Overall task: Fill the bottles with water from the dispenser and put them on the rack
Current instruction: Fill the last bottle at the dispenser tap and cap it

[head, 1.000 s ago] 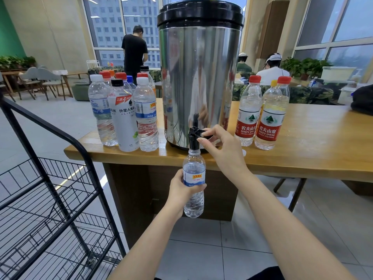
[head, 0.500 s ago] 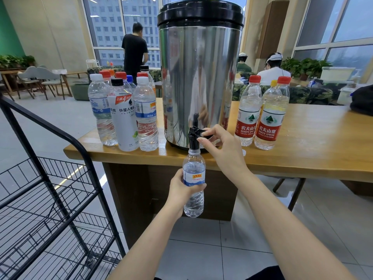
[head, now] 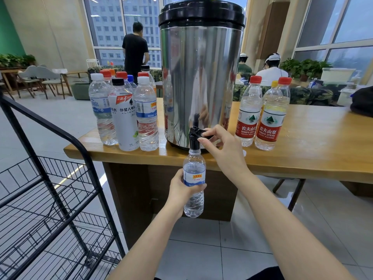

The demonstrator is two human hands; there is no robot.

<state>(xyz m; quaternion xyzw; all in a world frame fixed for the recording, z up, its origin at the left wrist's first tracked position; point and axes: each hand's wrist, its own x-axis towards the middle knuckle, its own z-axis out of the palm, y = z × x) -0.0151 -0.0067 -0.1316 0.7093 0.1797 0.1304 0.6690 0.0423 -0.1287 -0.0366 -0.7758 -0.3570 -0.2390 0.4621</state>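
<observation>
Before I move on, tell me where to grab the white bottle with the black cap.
Probably take the white bottle by its tapering shoulder just under the black cap, coming from the near side. It stands upright at the front of its group, clear bottles crowding both flanks and behind, so there is room only up top.

both bare forearms reaching forward, left hand lower, fingers curled round a small clear plastic bottle, right hand higher, thumb and fingers pinching the black plastic tap lever
</observation>
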